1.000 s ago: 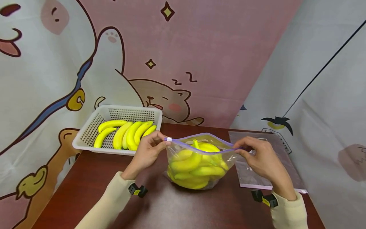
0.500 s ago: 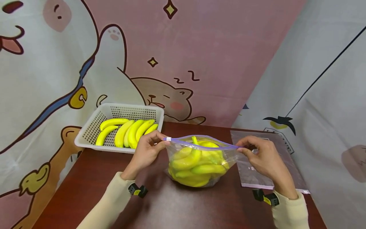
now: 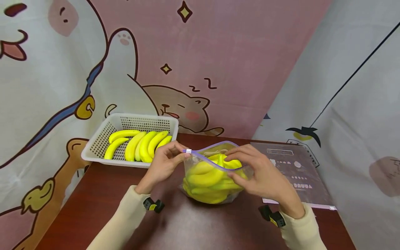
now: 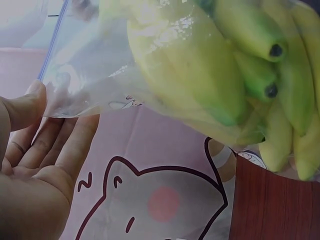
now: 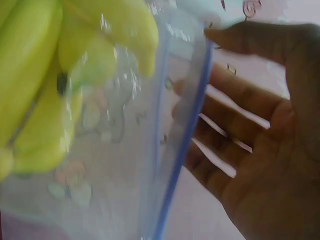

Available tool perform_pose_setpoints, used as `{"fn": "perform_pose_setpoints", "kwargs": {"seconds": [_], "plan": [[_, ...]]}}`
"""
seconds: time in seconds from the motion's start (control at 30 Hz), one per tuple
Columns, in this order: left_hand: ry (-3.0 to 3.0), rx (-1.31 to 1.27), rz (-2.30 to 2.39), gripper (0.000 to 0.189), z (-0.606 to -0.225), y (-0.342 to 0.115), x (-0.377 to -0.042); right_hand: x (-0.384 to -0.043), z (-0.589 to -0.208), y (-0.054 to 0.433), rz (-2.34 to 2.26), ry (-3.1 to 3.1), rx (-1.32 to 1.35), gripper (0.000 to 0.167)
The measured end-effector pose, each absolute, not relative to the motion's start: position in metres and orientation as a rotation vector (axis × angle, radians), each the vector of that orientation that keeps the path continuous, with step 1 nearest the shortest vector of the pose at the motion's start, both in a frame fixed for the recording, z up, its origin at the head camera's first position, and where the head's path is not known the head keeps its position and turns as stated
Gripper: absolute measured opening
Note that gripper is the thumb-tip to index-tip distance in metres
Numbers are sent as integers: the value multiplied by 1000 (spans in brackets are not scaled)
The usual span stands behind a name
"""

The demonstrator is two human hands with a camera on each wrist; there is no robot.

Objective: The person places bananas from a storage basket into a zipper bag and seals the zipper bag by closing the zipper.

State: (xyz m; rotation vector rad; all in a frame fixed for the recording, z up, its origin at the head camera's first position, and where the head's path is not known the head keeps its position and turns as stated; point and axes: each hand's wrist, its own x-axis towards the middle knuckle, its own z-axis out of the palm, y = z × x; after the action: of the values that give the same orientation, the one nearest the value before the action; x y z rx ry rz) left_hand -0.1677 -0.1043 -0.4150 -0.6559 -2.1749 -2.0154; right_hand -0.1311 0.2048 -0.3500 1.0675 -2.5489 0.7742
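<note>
Right of the basket [image 3: 140,121], a bag [image 3: 194,163] of bananas [image 3: 203,178] sits on the table [image 3: 193,225]. Our left hand [image 3: 162,165] pinches its basket-side corner; at its mouth we have our right hand [image 3: 260,173], thumb and fingers apart.

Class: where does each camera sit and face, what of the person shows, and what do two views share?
Head: on the head, facing forward and down at the table, basket and bag; shows the left hand, right hand and both sleeves.
Left wrist: on that wrist, facing along the hand toward the bag, bananas and backdrop; shows the left hand pinching the bag's corner.
Right wrist: on that wrist, facing the bag's purple zip edge; shows the right hand, fingers spread.
Both wrist views share the bag, bananas and backdrop.
</note>
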Motion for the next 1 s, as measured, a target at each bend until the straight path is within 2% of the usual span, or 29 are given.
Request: {"fn": "perform_pose_setpoints", "kwargs": {"seconds": [0.13, 0.27, 0.4, 0.7, 1.0], "plan": [[-2200, -657, -1997, 7, -414, -105, -169, -133, -351, 191, 677, -2604, 1217, 39], [-2220, -644, -1985, 9, -415, -104, -170, -134, -351, 185, 559, -2633, 1237, 40], [-2220, -629, -1959, 9, -416, -103, -171, -133, -351, 182, 463, -2708, 1203, 37], [-2227, -588, -1940, 9, -416, -101, -169, -141, -351, 178, 470, -2909, 1110, 14], [-2213, -617, -1996, 8, -416, -104, -168, -148, -340, 162, 621, -2837, 1131, 20]]}}
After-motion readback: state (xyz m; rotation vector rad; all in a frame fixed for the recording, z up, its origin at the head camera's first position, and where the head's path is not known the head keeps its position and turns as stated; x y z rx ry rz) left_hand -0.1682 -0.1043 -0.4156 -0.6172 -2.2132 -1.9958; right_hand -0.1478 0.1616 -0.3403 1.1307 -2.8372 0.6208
